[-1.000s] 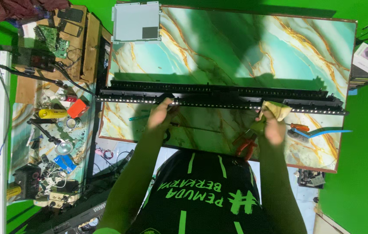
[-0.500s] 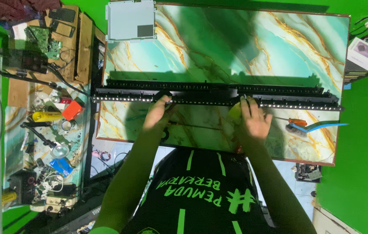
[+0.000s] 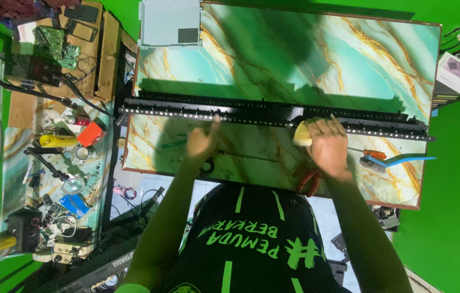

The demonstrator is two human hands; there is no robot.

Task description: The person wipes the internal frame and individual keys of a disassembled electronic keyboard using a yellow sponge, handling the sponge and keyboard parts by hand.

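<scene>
A long black strip (image 3: 273,115) w/ a row of small pale studs along its near edge is lying flat across the desk (image 3: 306,59), running nearly side to side; its left end is reaching past the desk's left edge, right end stopping just short of the right edge. The right hand (image 3: 327,145) is resting on the strip right of centre, fingers curled and pressing a yellow cloth (image 3: 301,134) against it. The left hand (image 3: 201,142) is sitting just near the strip left of centre, loosely curled, thumb pointing up and touching the strip's near edge, holding nothing.

Desk top is marbled green/teal w/ gold veins. Far half behind the strip is lying mostly bare, apart from a grey metal plate (image 3: 170,23) overhanging the far-left corner. Near strip of desk is narrower: a blue-handled brush (image 3: 398,161) and an orange-handled screwdriver (image 3: 371,153) are lying right of the right hand, red-handled pliers (image 3: 308,180) at the near edge beside the wrist.

Left of the desk, a cluttered side bench (image 3: 51,163) w/ tools, a circuit board (image 3: 56,42) and cables is crowding that edge.
</scene>
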